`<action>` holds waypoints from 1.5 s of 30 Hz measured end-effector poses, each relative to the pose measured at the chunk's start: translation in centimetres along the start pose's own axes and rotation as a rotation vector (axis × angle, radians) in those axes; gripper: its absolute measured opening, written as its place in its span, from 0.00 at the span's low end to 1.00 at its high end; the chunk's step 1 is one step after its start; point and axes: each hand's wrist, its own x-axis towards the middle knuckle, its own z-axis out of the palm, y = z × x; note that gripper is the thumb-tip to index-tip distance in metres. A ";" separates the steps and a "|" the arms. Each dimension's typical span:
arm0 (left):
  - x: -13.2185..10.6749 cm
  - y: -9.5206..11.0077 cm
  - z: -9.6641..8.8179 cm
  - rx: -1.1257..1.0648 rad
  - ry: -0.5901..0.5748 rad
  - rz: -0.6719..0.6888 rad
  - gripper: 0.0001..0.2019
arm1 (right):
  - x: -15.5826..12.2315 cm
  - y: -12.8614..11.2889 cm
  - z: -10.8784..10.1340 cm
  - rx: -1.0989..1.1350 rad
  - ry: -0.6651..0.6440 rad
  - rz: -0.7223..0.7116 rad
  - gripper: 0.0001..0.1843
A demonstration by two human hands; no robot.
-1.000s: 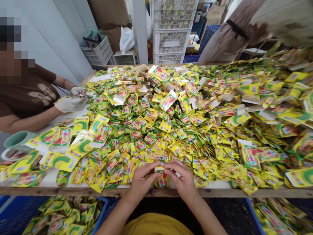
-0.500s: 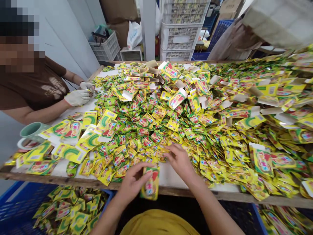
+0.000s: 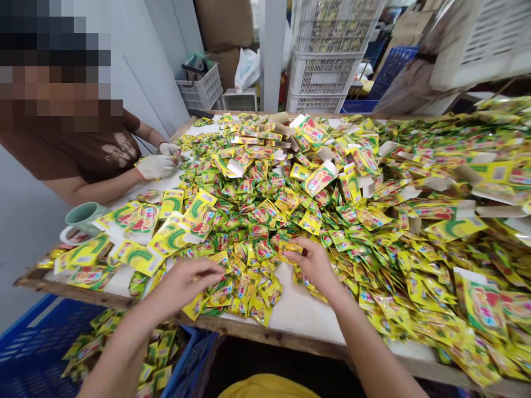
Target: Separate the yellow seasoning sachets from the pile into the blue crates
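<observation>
So the bare right hand [image 3: 315, 265] has a small yellow-green foil sachet [image 3: 292, 249] pinched in its fingers, right over the big heap of matching foil sachets [image 3: 257, 221]; the bare left hand [image 3: 186, 284] is curled at that heap's edge, can't tell if it's holding anything.

A small yellow packet [image 3: 291, 248] is pinched tight in the right hand [image 3: 316, 266], just above a messy pile of packets [image 3: 249, 290].

Bright, even light — soft glare on the foil sachets [image 3: 244, 287], edges warped wide.
</observation>
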 end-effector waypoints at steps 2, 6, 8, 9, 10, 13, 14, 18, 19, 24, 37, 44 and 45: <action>5.6 2.5 0.6 0.015 0.131 0.155 0.10 | 1.0 -0.4 1.0 0.022 0.070 0.030 0.15; 14.9 5.4 3.0 0.079 0.303 0.347 0.10 | 1.2 0.1 3.1 0.052 0.223 0.074 0.20; 18.5 6.5 4.6 0.139 0.343 0.370 0.19 | 0.9 0.7 3.6 0.050 0.233 0.094 0.20; 19.9 6.9 5.3 0.158 0.355 0.367 0.23 | 0.8 0.9 3.6 0.050 0.227 0.102 0.19; 20.9 7.2 5.8 0.165 0.354 0.356 0.24 | 0.6 0.9 3.5 0.053 0.219 0.107 0.18; 21.8 7.2 6.4 0.169 0.314 0.319 0.11 | -0.3 0.8 2.0 0.079 0.192 0.106 0.16; 21.4 6.8 6.1 0.175 0.284 0.314 0.07 | -0.8 0.7 1.3 0.091 0.181 0.102 0.17; 18.8 5.5 4.1 0.221 0.097 0.335 0.15 | -3.7 0.8 -2.2 0.293 0.034 0.205 0.17; 18.5 5.6 3.8 0.231 0.067 0.337 0.17 | -4.4 1.0 -3.0 0.374 -0.007 0.252 0.17; 21.7 10.3 6.5 0.236 0.186 0.290 0.13 | -5.7 1.6 -5.3 0.363 -0.156 0.311 0.14; 25.9 12.6 9.2 0.139 0.492 0.192 0.27 | -8.5 3.2 -3.1 -0.214 0.025 0.067 0.16; 10.8 8.0 6.6 -0.659 0.155 0.127 0.28 | -10.9 2.3 -1.9 -0.251 0.161 0.107 0.27; 8.6 7.1 7.0 -0.753 0.088 0.035 0.29 | -10.9 2.2 -1.9 -0.197 0.174 0.137 0.30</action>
